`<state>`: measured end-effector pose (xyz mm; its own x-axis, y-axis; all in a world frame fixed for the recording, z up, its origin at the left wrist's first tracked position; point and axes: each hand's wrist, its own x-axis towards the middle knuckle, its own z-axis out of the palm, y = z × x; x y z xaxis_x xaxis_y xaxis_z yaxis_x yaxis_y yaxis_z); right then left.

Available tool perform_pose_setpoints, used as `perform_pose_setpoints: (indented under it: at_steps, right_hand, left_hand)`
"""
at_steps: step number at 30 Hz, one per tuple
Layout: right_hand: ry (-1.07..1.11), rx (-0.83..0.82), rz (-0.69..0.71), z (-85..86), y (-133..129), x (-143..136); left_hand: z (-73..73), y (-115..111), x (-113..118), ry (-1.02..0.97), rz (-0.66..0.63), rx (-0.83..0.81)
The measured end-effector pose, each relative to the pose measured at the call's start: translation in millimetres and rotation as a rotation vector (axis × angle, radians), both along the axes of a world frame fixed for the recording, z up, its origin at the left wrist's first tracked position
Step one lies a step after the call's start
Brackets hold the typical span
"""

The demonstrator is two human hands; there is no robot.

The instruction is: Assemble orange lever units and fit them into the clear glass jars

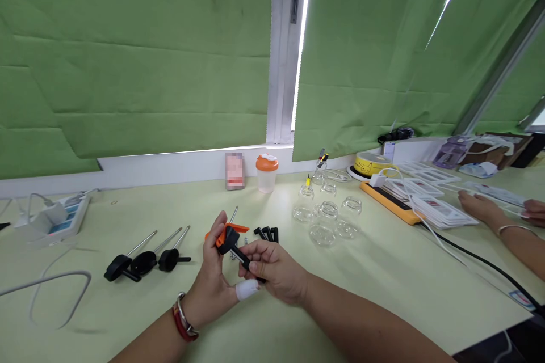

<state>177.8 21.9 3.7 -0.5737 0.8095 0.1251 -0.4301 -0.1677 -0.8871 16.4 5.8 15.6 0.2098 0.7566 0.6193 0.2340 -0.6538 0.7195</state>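
Note:
Near the middle of the table, my left hand (213, 289) holds a black round-headed part (230, 239) in its fingers; its thumb is wrapped in white. My right hand (276, 272) pinches the black handle (242, 259) that joins this part by a short metal piece. Behind my left fingers lies an orange piece (237, 228), partly hidden, with a thin metal rod near it. Several short black handles (267, 233) lie just beyond my right hand. To the left, three black parts with metal rods (118, 267) (143, 262) (169, 260) rest on the table.
Several clear glass jars (322, 232) stand right of centre. An orange-lidded cup (267, 173) is at the back. A power strip (68, 218) with cables lies left. On the right are an orange-and-black strip (392, 204), papers (438, 212) and another person's hands (481, 206).

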Motion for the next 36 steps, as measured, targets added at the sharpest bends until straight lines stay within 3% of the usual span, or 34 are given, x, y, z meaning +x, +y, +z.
perform_pose_setpoints:
  at_steps: [11,16,23,36]
  right_hand:
    - [0.104,-0.066,0.047,-4.0,-1.1,-5.7]
    - [0.096,-0.068,0.078,-4.5,-2.1,-6.9]
    - [0.088,-0.067,0.074,1.4,-4.9,-4.8]
    - [0.145,-0.113,0.129,-2.5,-10.2,-13.0]
  left_hand:
    - [16.8,-1.2,-5.0,0.397,0.165,0.135]
    - [11.6,-1.8,-7.8,0.404,0.142,0.091]
    - [8.2,2.4,-8.7,0.489,0.130,0.115]
    - [3.6,1.9,-4.9,0.501,0.105,0.164]
